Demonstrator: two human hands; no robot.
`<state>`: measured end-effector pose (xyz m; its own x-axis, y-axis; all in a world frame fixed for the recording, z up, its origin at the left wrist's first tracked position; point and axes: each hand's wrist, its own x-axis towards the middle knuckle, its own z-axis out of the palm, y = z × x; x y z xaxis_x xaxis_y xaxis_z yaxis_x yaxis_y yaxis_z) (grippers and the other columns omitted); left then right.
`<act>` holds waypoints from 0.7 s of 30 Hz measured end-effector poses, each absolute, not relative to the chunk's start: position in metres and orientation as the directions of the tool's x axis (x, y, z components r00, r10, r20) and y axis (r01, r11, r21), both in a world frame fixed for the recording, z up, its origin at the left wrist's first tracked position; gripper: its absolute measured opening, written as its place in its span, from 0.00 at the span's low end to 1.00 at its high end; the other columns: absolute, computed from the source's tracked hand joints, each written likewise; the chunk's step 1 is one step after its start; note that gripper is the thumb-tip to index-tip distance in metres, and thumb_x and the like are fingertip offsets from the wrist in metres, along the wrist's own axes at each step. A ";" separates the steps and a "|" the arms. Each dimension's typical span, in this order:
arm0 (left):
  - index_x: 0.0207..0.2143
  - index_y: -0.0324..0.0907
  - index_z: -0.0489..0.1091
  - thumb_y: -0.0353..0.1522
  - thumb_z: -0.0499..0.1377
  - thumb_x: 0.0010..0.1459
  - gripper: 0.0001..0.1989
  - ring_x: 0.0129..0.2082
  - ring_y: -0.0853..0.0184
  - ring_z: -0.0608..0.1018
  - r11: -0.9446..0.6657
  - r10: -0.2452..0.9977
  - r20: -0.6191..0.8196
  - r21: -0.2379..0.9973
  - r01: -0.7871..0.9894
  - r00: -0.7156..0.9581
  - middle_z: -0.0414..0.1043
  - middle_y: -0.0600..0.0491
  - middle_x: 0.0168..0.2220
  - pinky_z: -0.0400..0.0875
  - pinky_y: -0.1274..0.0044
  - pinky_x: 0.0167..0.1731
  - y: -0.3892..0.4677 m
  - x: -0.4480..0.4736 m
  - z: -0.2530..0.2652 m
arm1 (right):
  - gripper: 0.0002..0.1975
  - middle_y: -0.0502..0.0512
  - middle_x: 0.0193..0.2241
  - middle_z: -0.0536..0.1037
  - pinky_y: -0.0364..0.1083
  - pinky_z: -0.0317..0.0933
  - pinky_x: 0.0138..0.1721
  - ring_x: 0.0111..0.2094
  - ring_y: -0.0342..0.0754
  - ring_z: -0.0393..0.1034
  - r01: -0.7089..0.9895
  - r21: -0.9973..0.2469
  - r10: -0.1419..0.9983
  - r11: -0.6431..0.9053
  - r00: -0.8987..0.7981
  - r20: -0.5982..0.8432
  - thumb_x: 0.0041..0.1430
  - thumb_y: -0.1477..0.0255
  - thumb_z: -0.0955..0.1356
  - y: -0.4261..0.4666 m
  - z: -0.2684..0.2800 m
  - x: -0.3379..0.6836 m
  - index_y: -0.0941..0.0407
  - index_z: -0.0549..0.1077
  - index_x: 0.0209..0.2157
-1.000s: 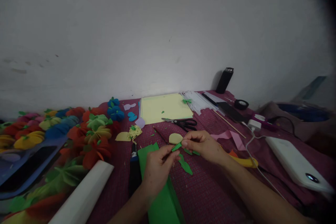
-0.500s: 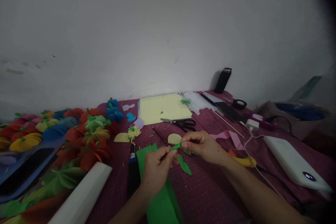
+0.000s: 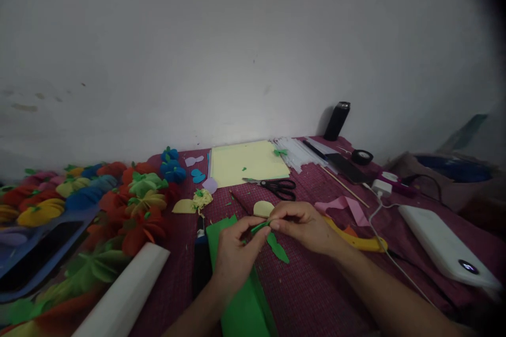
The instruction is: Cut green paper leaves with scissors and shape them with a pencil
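Note:
Both hands meet over the middle of the table around a small folded piece of green paper (image 3: 260,228). My left hand (image 3: 235,258) pinches it from the left, with thumb and index finger on either side. My right hand (image 3: 302,225) has its fingertips closed on the right end. Just below the fingers, a green paper leaf cutout (image 3: 278,248) lies on the cloth. A folded green sheet (image 3: 241,305) lies under my left wrist. Beyond the hands are a pale yellow paper cutout (image 3: 263,208) and black-handled scissors (image 3: 279,188).
Colourful paper flowers (image 3: 144,202) crowd the left side, near a white roll (image 3: 126,289). A yellow paper stack (image 3: 249,163) lies by the wall. To the right are a yellow glue gun (image 3: 358,242), a white power bank (image 3: 443,242) with cables, and a black bottle (image 3: 337,121).
My right hand has shifted slightly left, and the fingertips of both hands are closer together. The green piece has turned and looks more tightly folded. More of the glue gun shows.

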<state>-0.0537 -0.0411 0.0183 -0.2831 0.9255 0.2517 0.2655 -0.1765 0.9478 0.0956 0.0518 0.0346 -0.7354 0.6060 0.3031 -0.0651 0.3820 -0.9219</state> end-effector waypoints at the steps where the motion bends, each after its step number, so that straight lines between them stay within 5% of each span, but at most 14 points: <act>1: 0.30 0.41 0.76 0.33 0.60 0.52 0.06 0.23 0.70 0.72 -0.179 0.921 0.260 0.944 0.276 -0.292 0.74 0.55 0.23 0.64 0.81 0.24 -0.041 -0.054 0.019 | 0.10 0.52 0.25 0.75 0.41 0.59 0.30 0.27 0.42 0.67 -0.061 -0.919 0.608 0.390 -0.732 0.307 0.56 0.67 0.69 0.052 0.034 0.096 0.59 0.76 0.28; 9: 0.26 0.40 0.74 0.32 0.61 0.50 0.04 0.20 0.69 0.74 -0.197 0.913 0.237 0.969 0.148 -0.332 0.73 0.56 0.19 0.66 0.81 0.21 -0.039 -0.053 0.015 | 0.10 0.51 0.23 0.73 0.41 0.57 0.27 0.25 0.41 0.64 -0.029 -0.942 0.639 0.333 -0.728 0.248 0.54 0.66 0.69 0.050 0.037 0.095 0.59 0.76 0.27; 21: 0.29 0.40 0.75 0.33 0.62 0.49 0.05 0.19 0.71 0.70 -0.167 0.907 0.234 0.963 0.210 -0.351 0.73 0.55 0.21 0.63 0.82 0.20 -0.039 -0.052 0.012 | 0.11 0.49 0.21 0.72 0.41 0.57 0.25 0.22 0.40 0.62 -0.018 -0.969 0.677 0.247 -0.712 0.186 0.51 0.65 0.70 0.052 0.032 0.094 0.59 0.74 0.24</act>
<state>-0.0522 -0.0389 0.0116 -0.3507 0.9068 0.2341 0.2104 -0.1673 0.9632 0.0943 0.0520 0.0317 -0.7121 0.6769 0.1863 -0.0183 0.2474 -0.9687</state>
